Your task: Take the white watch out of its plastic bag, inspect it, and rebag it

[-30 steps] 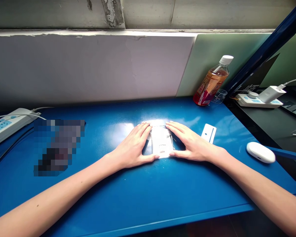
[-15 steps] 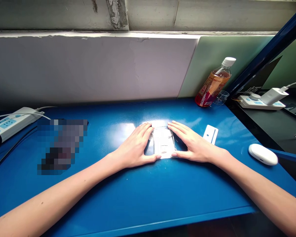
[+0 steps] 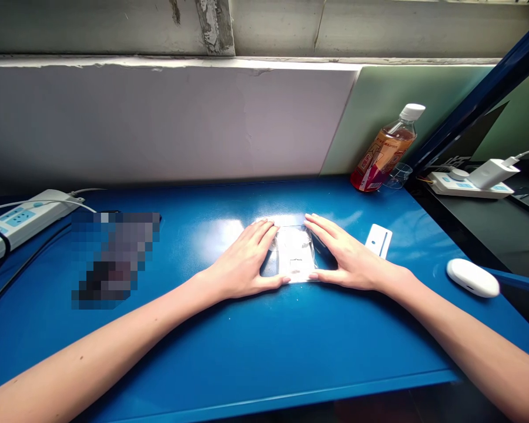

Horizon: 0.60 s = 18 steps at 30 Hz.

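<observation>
A small clear plastic bag [image 3: 295, 254] with a white piece inside lies flat on the blue table [image 3: 255, 346]. My left hand [image 3: 242, 264] rests palm down on the bag's left side, fingers stretched out. My right hand [image 3: 344, 255] lies flat on its right side, fingers also stretched out. Both thumbs point inward along the bag's near edge.
A white plastic strip [image 3: 378, 240] lies right of my right hand. A white oval case [image 3: 472, 277] sits at the table's right edge. A bottle of reddish drink [image 3: 386, 150] leans at the back right. Power strips stand far left [image 3: 13, 220] and far right [image 3: 469, 183].
The view has shifted slightly; both hands stay flat on the bag in the same pose.
</observation>
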Available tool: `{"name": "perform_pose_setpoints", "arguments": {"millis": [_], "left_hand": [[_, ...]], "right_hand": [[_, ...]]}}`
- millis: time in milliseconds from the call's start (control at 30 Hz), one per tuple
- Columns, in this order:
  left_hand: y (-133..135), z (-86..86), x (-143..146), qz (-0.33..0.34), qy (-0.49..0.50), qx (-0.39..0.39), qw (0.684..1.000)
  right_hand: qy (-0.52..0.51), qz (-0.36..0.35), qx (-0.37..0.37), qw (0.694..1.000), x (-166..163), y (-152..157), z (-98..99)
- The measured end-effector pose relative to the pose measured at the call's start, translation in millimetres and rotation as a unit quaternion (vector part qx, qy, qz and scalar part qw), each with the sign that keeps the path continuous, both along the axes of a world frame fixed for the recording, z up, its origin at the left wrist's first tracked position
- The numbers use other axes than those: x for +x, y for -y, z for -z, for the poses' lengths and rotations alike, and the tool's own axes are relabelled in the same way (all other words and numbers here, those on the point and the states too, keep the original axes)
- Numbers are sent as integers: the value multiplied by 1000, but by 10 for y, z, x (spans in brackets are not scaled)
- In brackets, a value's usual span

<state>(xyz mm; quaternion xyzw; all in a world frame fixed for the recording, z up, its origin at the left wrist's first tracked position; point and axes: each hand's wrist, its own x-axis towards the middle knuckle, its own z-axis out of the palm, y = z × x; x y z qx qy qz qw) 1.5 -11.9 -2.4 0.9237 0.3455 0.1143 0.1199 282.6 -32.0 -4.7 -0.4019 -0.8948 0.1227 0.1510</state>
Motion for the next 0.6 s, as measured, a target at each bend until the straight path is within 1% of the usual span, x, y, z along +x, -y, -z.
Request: {"name": "perform_pose_setpoints", "arguments": {"millis": [300,600], "left_hand": [[-3,-23,4,4,-7,-8,1000],[-2,-25,7,-1,-18,-16,1000]], "right_hand": [[13,-2,-7,1000,6,-6,-8],[5,5,-4,1000,34,-1,-2]]}}
